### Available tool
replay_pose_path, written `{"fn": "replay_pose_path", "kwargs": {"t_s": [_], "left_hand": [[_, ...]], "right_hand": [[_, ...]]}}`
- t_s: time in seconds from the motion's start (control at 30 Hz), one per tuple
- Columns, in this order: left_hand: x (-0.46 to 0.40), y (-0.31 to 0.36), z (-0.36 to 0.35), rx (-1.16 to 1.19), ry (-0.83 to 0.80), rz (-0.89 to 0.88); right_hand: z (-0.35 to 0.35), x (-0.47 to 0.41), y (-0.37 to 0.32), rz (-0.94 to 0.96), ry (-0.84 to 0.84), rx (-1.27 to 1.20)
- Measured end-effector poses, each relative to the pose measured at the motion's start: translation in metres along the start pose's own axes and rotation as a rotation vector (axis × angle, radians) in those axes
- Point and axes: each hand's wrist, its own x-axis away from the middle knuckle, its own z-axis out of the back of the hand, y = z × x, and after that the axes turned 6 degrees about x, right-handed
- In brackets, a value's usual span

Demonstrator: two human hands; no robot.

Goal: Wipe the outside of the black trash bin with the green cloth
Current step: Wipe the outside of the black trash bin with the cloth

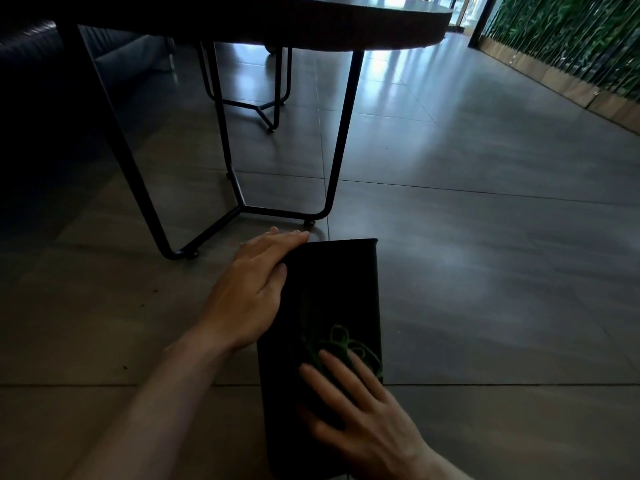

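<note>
The black trash bin (pixel 332 278) lies on its side on the floor, long axis pointing away from me. My left hand (pixel 252 292) rests on its left side near the far end, fingers straight along the edge and thumb on the top face. My right hand (pixel 360 414) presses the green cloth (pixel 341 344) flat onto the bin's upper face near the close end, fingers spread. Most of the cloth is bunched just beyond my fingertips; the rest is under my palm.
A table with thin black metal legs (pixel 332 188) stands just beyond the bin, its foot close to the bin's far end. Grey tiled floor (pixel 485 271) stretches to the right. A green plant wall with a wooden base (pixel 571 81) runs along the far right.
</note>
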Motion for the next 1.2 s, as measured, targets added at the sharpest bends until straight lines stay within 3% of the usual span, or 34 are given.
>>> {"fn": "replay_pose_path", "kwargs": {"t_s": [0.13,0.27,0.37,0.47,0.63,0.7,0.77,0.83,0.93,1.0,1.1,1.2], "left_hand": [[0.0,0.002,-0.001,0.006,0.004,-0.015],[-0.001,0.001,-0.002,0.007,-0.002,-0.018],[0.0,0.001,-0.001,0.026,-0.006,-0.029],[0.0,0.001,-0.001,0.024,-0.007,-0.021],[0.003,0.003,-0.001,0.036,-0.026,-0.009],[0.003,0.005,-0.001,0.038,-0.027,-0.015],[0.001,0.005,-0.002,0.043,-0.025,-0.02],[0.0,0.006,-0.003,0.047,-0.031,-0.029],[-0.001,0.007,-0.004,0.051,-0.033,-0.038],[-0.001,0.004,-0.003,0.06,-0.017,-0.032],[-0.002,0.001,-0.001,0.063,-0.021,-0.017],[0.0,0.002,-0.001,0.083,-0.03,0.003]], "right_hand": [[0.011,-0.009,0.018,-0.021,0.0,-0.038],[0.019,-0.063,0.047,-0.377,0.047,-0.138],[0.019,-0.088,0.05,-0.48,0.046,-0.186],[0.009,-0.066,0.027,-0.313,0.019,-0.108],[-0.008,0.025,-0.014,0.307,-0.124,0.229],[-0.005,0.03,-0.007,0.335,-0.174,0.254],[-0.002,0.012,0.006,0.239,-0.062,0.1],[0.006,-0.022,0.026,0.029,0.023,-0.038],[0.018,-0.076,0.053,-0.302,0.082,-0.076],[0.017,-0.089,0.054,-0.384,0.086,-0.083],[0.002,-0.057,0.019,-0.225,0.061,-0.026],[-0.01,0.003,-0.017,0.183,-0.086,0.112]]}}
